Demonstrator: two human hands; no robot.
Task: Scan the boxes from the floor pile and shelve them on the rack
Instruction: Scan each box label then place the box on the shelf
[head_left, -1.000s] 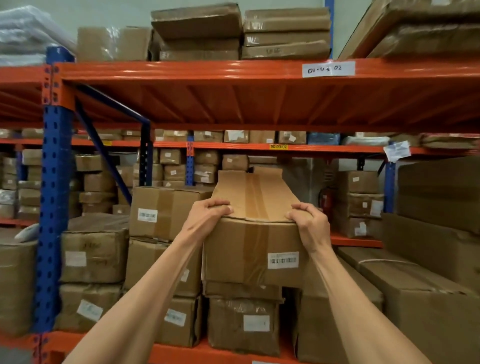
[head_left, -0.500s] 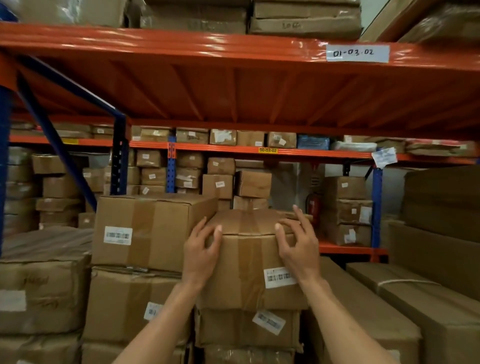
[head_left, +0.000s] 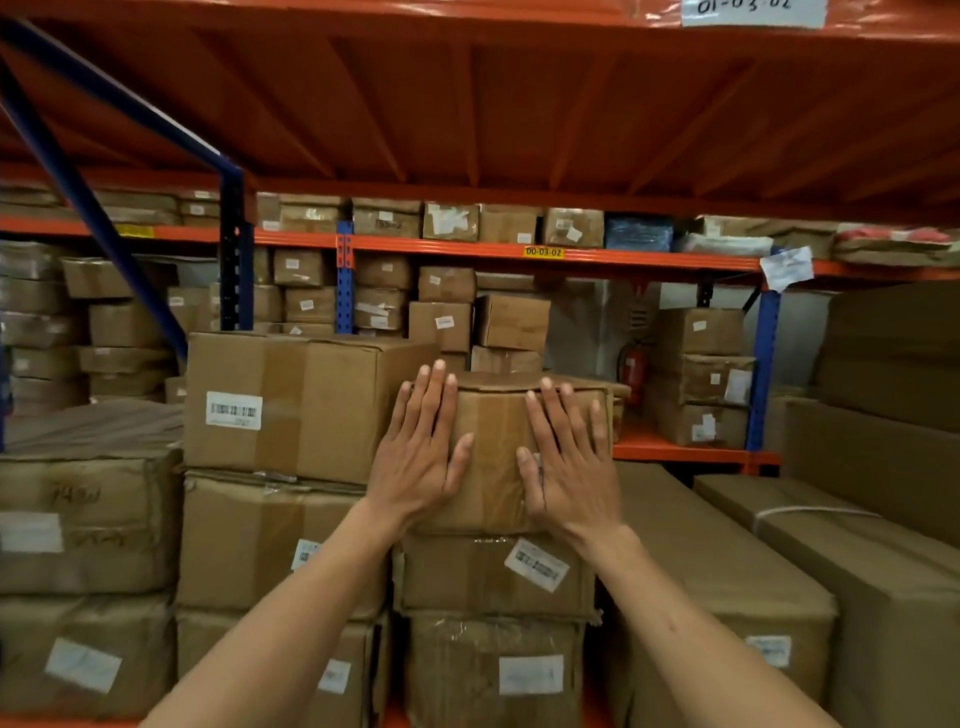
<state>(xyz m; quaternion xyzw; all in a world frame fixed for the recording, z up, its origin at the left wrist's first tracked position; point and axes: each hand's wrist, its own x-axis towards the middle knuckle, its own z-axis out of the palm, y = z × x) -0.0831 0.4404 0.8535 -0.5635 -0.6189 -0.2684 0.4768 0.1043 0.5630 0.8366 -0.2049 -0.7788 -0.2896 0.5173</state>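
The light was dim and warm where I stood under the orange shelf (head_left: 519, 104), brighter on the far racks (head_left: 467, 254). Glare streaked the top beam (head_left: 363, 10). My view bowed at the edges, and the labels (head_left: 234, 410) were too soft to read.

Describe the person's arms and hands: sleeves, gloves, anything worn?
Both forearms are bare to the frame edge, no sleeves showing. The left hand and right hand wear no gloves, and no watch or wristband is visible. A thin dark line marks the right hand near the thumb.
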